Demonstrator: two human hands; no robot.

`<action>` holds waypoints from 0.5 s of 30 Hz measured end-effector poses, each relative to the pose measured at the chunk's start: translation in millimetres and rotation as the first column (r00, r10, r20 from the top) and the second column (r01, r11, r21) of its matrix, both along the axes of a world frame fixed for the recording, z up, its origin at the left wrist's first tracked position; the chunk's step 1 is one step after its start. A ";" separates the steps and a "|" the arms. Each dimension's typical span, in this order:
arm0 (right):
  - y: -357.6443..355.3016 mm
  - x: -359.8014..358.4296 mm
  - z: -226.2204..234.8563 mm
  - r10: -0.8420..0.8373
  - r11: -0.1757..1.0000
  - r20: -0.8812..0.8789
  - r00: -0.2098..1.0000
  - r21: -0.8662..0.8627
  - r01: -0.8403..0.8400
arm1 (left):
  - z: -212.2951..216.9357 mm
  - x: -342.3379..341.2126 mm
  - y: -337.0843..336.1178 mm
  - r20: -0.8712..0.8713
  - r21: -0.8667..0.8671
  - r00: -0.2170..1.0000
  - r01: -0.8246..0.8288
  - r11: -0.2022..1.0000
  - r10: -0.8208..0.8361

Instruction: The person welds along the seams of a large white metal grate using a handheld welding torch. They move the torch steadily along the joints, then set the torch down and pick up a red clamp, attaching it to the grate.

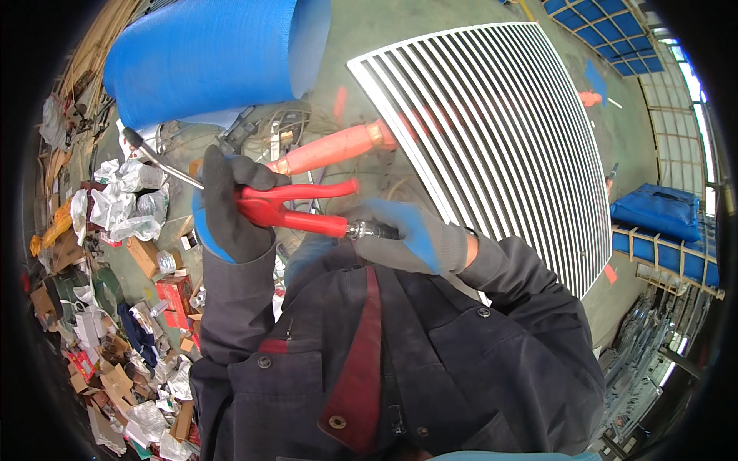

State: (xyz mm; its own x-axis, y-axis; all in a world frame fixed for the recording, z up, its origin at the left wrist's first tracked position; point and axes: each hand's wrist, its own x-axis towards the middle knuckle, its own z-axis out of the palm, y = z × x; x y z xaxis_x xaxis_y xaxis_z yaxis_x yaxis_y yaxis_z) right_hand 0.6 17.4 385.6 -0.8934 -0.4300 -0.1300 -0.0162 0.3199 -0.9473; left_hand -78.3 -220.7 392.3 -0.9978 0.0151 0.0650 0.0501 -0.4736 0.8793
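Observation:
In front of my chest I hold a red hand tool (pixel 294 219) with two arms; its exact kind is unclear. My left hand (pixel 231 203), in a grey and blue work glove, is closed round the tool's left end. A thin metal rod with a black tip (pixel 165 163) sticks out to the left of that glove. My right hand (pixel 411 238), gloved alike and a little blurred, is closed over the shiny metal fitting (pixel 360 230) at the end of the lower red arm. The fingertips of this hand are partly hidden.
A large white slatted panel (pixel 419 157) lies ahead to the right, over red supports (pixel 330 150). Beyond my left hand is a big blue roll (pixel 204 65). Cartons and plastic wrap (pixel 138 203) litter the left side. Blue padded racks (pixel 657 207) stand at the right.

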 end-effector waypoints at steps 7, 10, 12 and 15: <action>-6.0 -3.1 -0.6 -0.088 0.988 -0.116 0.989 0.118 0.102 | 14.1 1.4 17.4 0.043 -0.149 0.991 -0.119 0.982 0.126; -8.3 0.5 10.2 -0.104 0.994 -0.004 0.995 0.025 0.104 | 27.3 -5.5 15.1 0.133 -0.038 0.990 -0.034 0.999 0.039; -8.0 2.6 13.2 -0.127 0.990 -0.006 0.992 -0.061 0.126 | 32.9 -8.9 17.7 0.116 0.000 0.991 -0.060 0.998 0.060; -5.2 7.8 8.4 -0.128 0.991 -0.044 0.991 -0.038 0.127 | 39.1 -13.4 25.5 0.053 0.040 0.998 -0.021 0.999 0.018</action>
State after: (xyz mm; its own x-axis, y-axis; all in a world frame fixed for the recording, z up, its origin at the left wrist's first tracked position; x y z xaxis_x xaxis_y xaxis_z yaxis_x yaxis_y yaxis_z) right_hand 8.4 12.1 393.9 -0.9459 -0.3159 -0.0737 -0.0217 0.2884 -0.9573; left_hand -91.7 -195.2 431.4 -0.9999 -0.0059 0.0124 0.0137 -0.5079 0.8613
